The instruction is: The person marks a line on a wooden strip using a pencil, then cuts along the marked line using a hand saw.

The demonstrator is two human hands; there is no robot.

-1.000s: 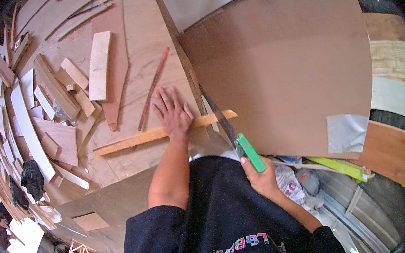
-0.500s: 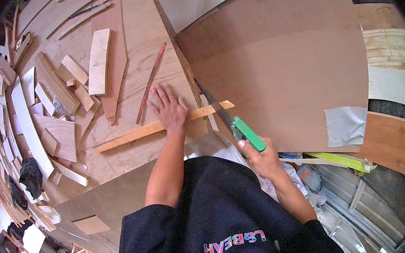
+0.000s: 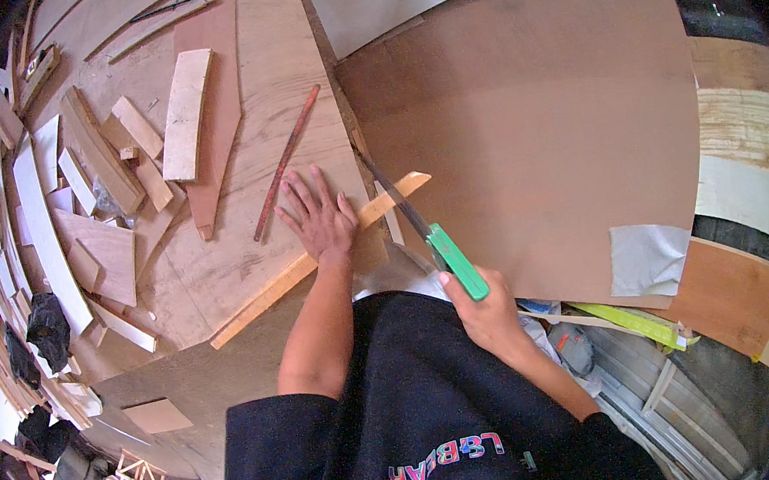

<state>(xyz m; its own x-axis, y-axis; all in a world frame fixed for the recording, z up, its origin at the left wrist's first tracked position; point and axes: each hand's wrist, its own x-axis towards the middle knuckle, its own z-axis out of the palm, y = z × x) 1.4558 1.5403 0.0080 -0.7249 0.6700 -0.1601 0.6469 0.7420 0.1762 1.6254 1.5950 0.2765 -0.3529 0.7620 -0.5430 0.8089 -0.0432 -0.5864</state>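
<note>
A narrow wooden strip lies slantwise across the table's right edge, its far end jutting out past it. My left hand presses on the strip with its palm, fingers spread over the tabletop. In my right hand is a handsaw, gripped by its green handle. The dark blade points up and to the left and crosses the strip's overhanging end. Whether its teeth touch the wood I cannot tell. Just beyond my left fingertips rests a thin red stick.
The plywood tabletop carries several offcuts, among them a pale board, with more scraps heaped at the left. A large brown sheet lies to the right of the table edge. A yellow-green level-like bar sits beside its near edge.
The strip has swung round: its left end came nearer to me and its overhanging end went farther away. My right hand and the saw shifted slightly left.
</note>
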